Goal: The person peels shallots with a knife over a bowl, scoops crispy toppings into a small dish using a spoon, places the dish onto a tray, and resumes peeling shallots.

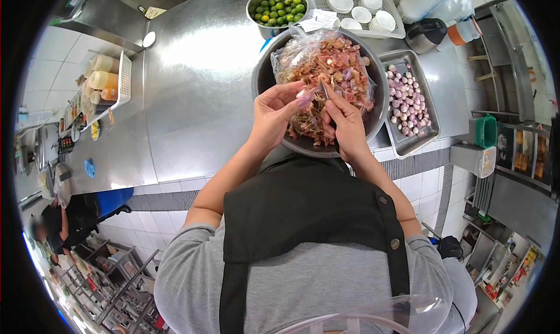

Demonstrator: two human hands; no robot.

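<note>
Over a large round metal bowl, my left hand pinches a shallot between thumb and fingers. My right hand is closed around a small knife, its blade close to the shallot; whether it touches I cannot tell. Beneath both hands, the bowl holds a heap of shallots and papery skins, partly in a clear plastic bag. To the right, a rectangular metal tray carries many peeled pinkish-white shallots.
Behind the big bowl stand a bowl of green limes and a white basket with small white bowls. A dark jug is at back right. Condiment bottles fill a white basket on the left. Another person is at far left.
</note>
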